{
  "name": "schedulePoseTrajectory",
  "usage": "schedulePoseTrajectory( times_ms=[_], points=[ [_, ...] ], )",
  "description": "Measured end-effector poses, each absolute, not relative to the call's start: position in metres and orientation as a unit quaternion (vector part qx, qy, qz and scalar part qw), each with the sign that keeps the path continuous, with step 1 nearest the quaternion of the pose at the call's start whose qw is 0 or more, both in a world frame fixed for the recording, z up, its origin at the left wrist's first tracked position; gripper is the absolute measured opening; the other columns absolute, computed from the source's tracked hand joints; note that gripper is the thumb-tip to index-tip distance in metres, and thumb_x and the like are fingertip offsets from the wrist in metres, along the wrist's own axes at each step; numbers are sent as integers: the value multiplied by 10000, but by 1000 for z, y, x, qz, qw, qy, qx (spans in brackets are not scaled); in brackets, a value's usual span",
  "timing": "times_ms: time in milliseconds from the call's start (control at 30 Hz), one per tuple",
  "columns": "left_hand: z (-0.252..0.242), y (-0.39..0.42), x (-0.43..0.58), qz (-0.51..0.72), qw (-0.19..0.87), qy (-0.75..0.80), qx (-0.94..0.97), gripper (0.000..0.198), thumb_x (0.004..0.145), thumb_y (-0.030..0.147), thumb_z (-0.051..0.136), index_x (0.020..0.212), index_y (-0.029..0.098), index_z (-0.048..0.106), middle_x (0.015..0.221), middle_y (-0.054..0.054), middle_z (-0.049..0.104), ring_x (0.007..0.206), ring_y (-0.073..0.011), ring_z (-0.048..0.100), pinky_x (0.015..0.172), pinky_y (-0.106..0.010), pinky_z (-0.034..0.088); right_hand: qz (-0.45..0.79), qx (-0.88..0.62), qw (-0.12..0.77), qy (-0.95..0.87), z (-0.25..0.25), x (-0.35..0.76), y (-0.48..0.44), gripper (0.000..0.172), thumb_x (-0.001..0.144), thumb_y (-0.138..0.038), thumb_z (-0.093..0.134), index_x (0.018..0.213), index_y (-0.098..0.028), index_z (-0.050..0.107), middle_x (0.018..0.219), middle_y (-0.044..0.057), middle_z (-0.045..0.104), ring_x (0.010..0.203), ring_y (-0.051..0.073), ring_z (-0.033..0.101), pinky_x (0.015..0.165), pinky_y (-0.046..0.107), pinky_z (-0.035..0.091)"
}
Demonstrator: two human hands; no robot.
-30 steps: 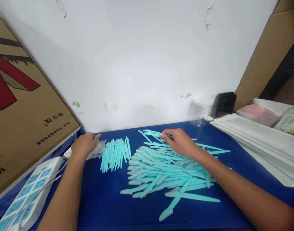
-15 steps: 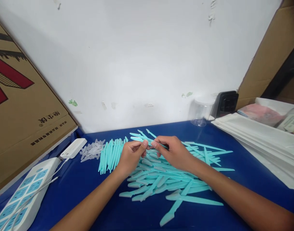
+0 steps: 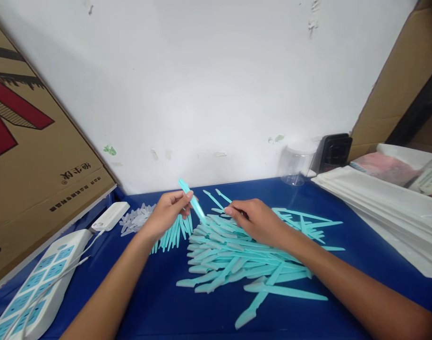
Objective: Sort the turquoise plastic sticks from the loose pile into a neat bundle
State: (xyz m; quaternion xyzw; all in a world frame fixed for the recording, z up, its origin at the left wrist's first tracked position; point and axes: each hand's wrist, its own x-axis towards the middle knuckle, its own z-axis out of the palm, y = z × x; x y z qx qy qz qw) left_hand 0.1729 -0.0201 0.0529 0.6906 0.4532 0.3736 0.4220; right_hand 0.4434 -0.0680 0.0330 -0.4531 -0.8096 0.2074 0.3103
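My left hand (image 3: 168, 212) pinches one teal plastic stick (image 3: 192, 202), held tilted above a neat row of teal sticks (image 3: 173, 233) on the blue table (image 3: 148, 302). My right hand (image 3: 256, 219) rests with curled fingers on the far side of a loose pile of teal sticks (image 3: 237, 257), its fingertips touching a stick there. A small heap of clear plastic caps (image 3: 136, 219) lies left of the neat row.
A white power strip (image 3: 31, 285) and a white adapter (image 3: 108, 216) lie at the left, below a leaning cardboard box (image 3: 31, 179). A clear jar (image 3: 293, 165), a black device (image 3: 334, 151) and stacked white bags (image 3: 382, 208) are at the right.
My left hand has drawn away from the right hand to the left, carrying one teal stick over the neat row. My right hand has stayed on the pile.
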Motion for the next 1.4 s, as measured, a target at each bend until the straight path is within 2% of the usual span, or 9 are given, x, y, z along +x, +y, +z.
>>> schedulePoseTrajectory(
  times_ms=[167, 300, 567, 733, 833, 1100, 1167, 1267, 1400],
  points=[
    [62, -1, 122, 153, 362, 539, 745, 538, 877, 665, 574, 651, 176, 561, 532, 28, 440, 495, -113, 387, 501, -244, 290, 168, -489, 306, -799, 30, 451, -60, 531, 1072, -503, 310, 763, -197, 614, 627, 26, 598, 562, 164, 529, 575, 279, 305],
    [54, 7, 113, 94, 288, 595, 744, 608, 839, 745, 508, 607, 185, 557, 501, 52, 269, 456, -104, 230, 481, -266, 177, 156, -503, 293, -798, 30, 453, -57, 516, 1073, -494, 317, 736, -204, 578, 601, 13, 583, 535, 158, 507, 550, 283, 271],
    [38, 14, 117, 56, 175, 613, 768, 533, 836, 673, 469, 585, 223, 331, 514, 32, 342, 490, -125, 303, 508, -281, 188, 159, -499, 295, -799, 33, 453, -60, 505, 1073, -472, 332, 659, -209, 451, 551, -7, 496, 494, 136, 418, 539, 292, 230],
    [39, 11, 119, 22, 172, 642, 747, 516, 851, 666, 458, 612, 210, 499, 576, -27, 612, 491, -152, 459, 496, -280, 285, 156, -504, 292, -798, 34, 453, -60, 497, 1069, -472, 337, 658, -208, 429, 547, -11, 458, 484, 129, 369, 519, 299, 188],
    [43, 8, 122, 15, 165, 649, 743, 508, 841, 661, 491, 615, 207, 521, 595, -38, 664, 501, -161, 510, 505, -282, 319, 155, -505, 290, -798, 35, 453, -60, 498, 1068, -475, 341, 657, -207, 431, 543, -12, 456, 484, 129, 364, 522, 299, 186],
    [40, 9, 121, 30, 144, 684, 714, 397, 793, 589, 622, 891, 205, 595, 699, -31, 699, 626, -209, 624, 540, -280, 350, 160, -502, 295, -797, 33, 454, -59, 512, 1067, -486, 340, 665, -204, 485, 554, -5, 496, 495, 138, 411, 539, 285, 244],
    [40, 10, 122, 65, 92, 687, 718, 403, 800, 594, 627, 901, 206, 590, 743, -36, 682, 652, -208, 613, 543, -276, 330, 177, -499, 297, -795, 32, 454, -58, 504, 1072, -477, 324, 731, -201, 571, 607, 11, 563, 524, 150, 469, 556, 282, 290],
    [43, 5, 133, 154, 51, 641, 750, 390, 873, 600, 561, 901, 211, 583, 678, 0, 603, 617, -185, 560, 548, -267, 302, 204, -480, 309, -795, 31, 455, -58, 429, 1083, -418, 303, 989, -204, 662, 810, 48, 677, 645, 175, 578, 605, 286, 375],
    [43, -15, 169, 260, 113, 523, 804, 377, 954, 561, 494, 890, 203, 594, 597, 42, 478, 564, -146, 464, 567, -256, 309, 228, -441, 326, -804, 30, 454, -61, 349, 1081, -315, 315, 1274, -221, 590, 1059, 97, 693, 923, 217, 648, 754, 321, 477]
  ],
)
